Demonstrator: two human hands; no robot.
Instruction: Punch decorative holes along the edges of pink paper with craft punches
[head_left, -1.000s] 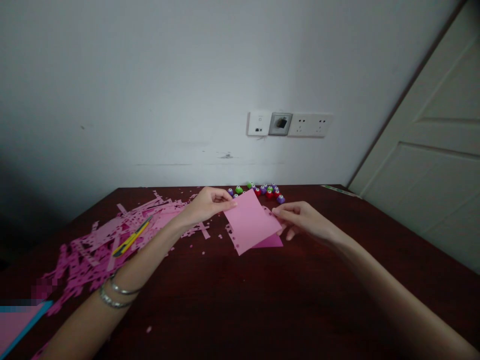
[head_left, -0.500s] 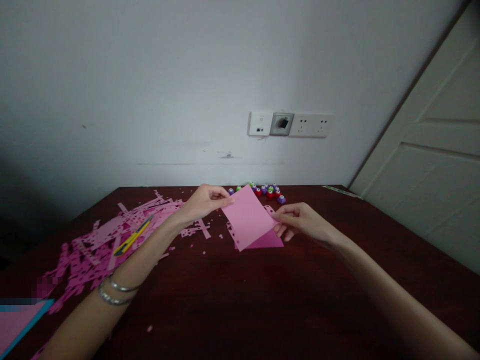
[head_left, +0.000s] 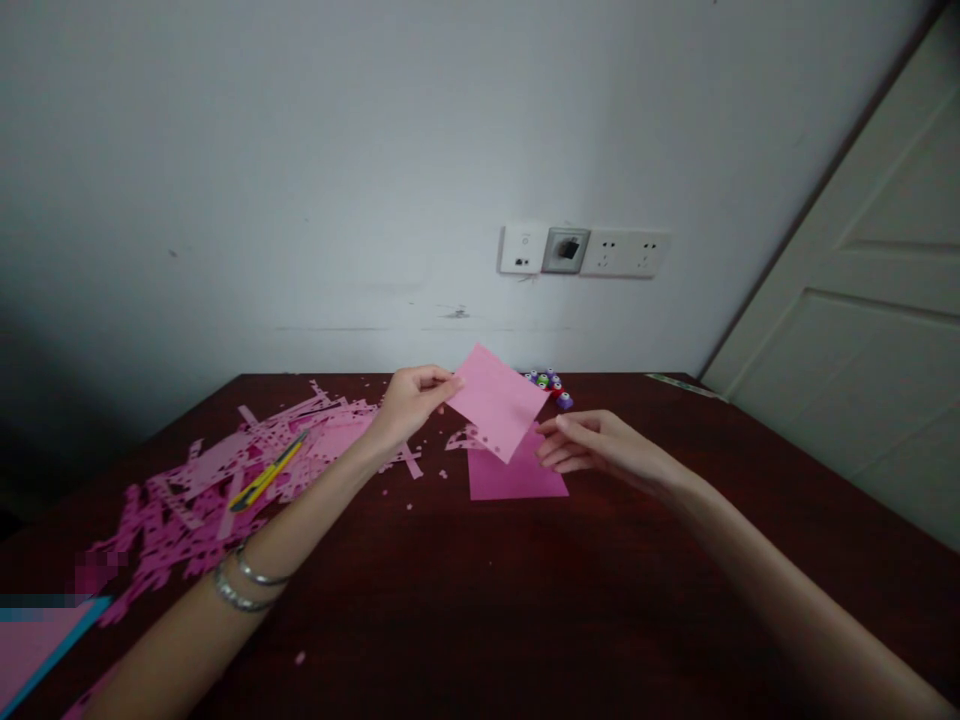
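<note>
My left hand [head_left: 420, 400] pinches the left corner of a light pink square of paper [head_left: 499, 395], held tilted above the table. Small holes show near the sheet's lower edge. Below it, a darker pink square of paper [head_left: 517, 480] lies flat on the table. Just right of the lifted sheet is my right hand [head_left: 589, 443], its fingers apart and nothing visible in them. Behind the sheet, several small purple, green and red hole punches with eyes [head_left: 564, 400] sit near the wall, some of them hidden.
Pink paper strips and scraps [head_left: 195, 490] cover the table's left side, with a yellow utility knife [head_left: 268, 472] on top. A pink sheet with a blue edge [head_left: 45, 650] lies at the lower left. Wall sockets [head_left: 622, 253] are above the table.
My right hand has let go of the light pink paper. The sheet has turned and risen in my left hand, uncovering more of the darker square beneath.
</note>
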